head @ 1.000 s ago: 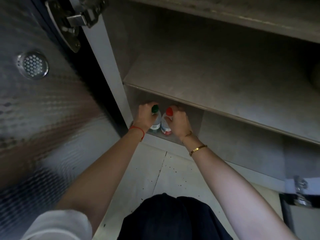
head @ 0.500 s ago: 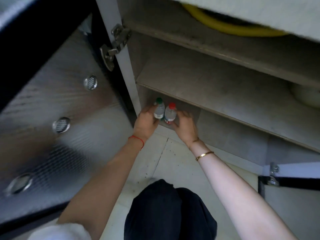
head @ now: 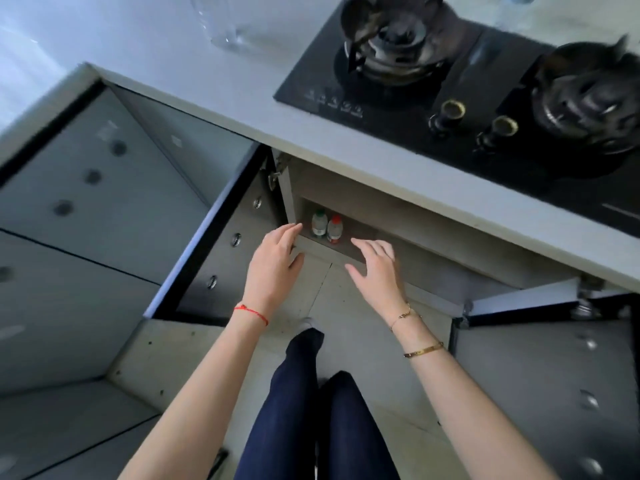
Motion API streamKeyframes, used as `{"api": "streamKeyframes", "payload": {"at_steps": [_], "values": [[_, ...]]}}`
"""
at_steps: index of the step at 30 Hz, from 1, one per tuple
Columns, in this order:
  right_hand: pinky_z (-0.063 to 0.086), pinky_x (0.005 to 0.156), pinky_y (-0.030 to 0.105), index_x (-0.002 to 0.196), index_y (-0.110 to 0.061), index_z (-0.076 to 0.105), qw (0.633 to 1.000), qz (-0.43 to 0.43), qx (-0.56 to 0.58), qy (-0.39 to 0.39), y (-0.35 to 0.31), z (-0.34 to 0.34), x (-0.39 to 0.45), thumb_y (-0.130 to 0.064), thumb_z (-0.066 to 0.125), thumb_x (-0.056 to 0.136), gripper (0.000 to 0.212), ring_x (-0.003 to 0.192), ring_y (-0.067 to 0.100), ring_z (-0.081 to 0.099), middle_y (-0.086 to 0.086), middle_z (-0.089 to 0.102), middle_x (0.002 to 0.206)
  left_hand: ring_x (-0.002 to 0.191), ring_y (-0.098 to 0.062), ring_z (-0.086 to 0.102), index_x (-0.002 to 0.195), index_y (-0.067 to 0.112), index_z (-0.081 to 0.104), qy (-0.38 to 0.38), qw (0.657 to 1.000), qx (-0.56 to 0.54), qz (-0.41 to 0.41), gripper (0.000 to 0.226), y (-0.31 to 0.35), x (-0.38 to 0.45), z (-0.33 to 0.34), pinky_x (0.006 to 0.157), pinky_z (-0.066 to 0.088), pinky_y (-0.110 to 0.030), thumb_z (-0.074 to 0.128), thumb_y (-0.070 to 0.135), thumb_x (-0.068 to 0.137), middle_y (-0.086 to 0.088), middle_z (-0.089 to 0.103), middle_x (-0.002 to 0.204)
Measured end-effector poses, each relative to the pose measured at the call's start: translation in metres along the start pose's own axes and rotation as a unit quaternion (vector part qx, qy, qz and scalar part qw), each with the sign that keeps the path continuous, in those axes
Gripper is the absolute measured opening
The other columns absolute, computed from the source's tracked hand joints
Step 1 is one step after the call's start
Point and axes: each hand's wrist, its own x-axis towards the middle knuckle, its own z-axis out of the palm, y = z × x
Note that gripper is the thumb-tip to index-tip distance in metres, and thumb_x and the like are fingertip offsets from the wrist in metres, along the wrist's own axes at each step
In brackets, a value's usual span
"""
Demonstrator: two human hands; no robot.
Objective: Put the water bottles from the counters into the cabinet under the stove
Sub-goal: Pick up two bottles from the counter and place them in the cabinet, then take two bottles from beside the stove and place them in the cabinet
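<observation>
Legs (head: 311, 410): right at the bottom, dark blue trousers, standing on the pale floor (head: 363, 306)
Left hand (head: 273, 265): out in front, palm down, fingers loosely spread and holding nothing; red string at the wrist, fingertips up by the cabinet's left post
Right hand (head: 377, 268): same story, open and bare, fingers fanned, two gold bracelets on the wrist; it hovers just short of the cabinet's front lip
Left door (head: 221, 244): swung wide open, dark edge, round vents down its inner face
Right door (head: 540, 393): also open, dark grey inner side facing us, hinge at its upper corner
Cabinet (head: 398, 216): open under the stove, bottom shelf in view at its left end
Green-cap bottle (head: 319, 223): standing upright on the bottom shelf, tucked near the left wall, clear of both hands
Red-cap bottle (head: 334, 229): upright just beside the green one, on its right, the two about touching
Counter (head: 242, 109): pale slab running over the cabinet
Stove (head: 485, 98): black glass hob set in the counter, two burners, two brass-topped knobs at the front
Glass (head: 225, 26): clear vessel far back on the counter, left of the stove, blurred
Far corner: something clear at the top right behind the stove, too blurred to name
</observation>
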Motion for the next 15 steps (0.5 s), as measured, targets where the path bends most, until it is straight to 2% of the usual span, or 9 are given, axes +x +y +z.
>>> {"api": "streamKeyframes", "payload": {"at_steps": [8, 15], "values": [[0.031, 0.106, 0.028, 0.136, -0.019, 0.052, 0.998, -0.059, 0.001, 0.032, -0.076, -0.123, -0.084, -0.029, 0.063, 0.090, 0.048, 0.127, 0.017, 0.042, -0.002, 0.058, 0.131, 0.128, -0.025, 0.051, 0.138, 0.014, 0.051, 0.034, 0.999, 0.017, 0.017, 0.049, 0.074, -0.083, -0.142, 0.108, 0.044, -0.041, 0.061, 0.019, 0.090, -0.006, 0.056, 0.138], [0.032, 0.104, 0.024, 0.135, -0.018, 0.052, 0.993, -0.103, 0.012, 0.063, -0.117, -0.186, -0.115, -0.029, 0.064, 0.090, 0.048, 0.124, 0.015, 0.044, -0.003, 0.059, 0.129, 0.127, -0.023, 0.052, 0.137, 0.017, 0.052, 0.079, 0.996, 0.034, 0.017, 0.050, 0.109, -0.122, -0.211, 0.105, 0.046, -0.041, 0.065, 0.020, 0.089, -0.003, 0.058, 0.136]]}}
